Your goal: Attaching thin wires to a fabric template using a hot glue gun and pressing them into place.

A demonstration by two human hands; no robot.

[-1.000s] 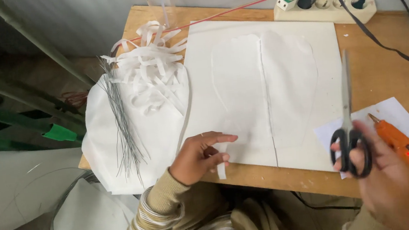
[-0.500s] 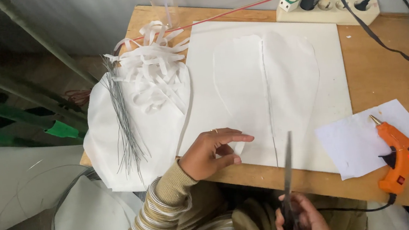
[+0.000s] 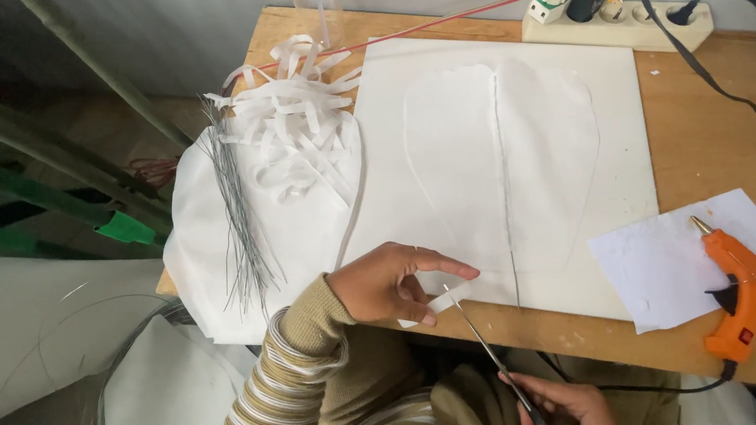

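1. The big white sheet [image 3: 521, 162] covers the middle of the wooden table [image 3: 711, 125]. It looks thin and floppy, so judging by that, keep it pressed flat near the edge at 6 o'clock.
2. Your left hand [image 3: 390, 285] is half-curled, pinching a small white strip [image 3: 438, 304] against the sheet's near edge. It's light, bendy stuff that probably tears easily.
3. Your right hand [image 3: 558, 408] is closed around the scissors [image 3: 494, 358], blades narrow and tip pointing to 11 o'clock, right at the strip.

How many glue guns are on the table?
1. The orange glue gun lies at the table's right front, partly on a white paper sheet. None other shows.
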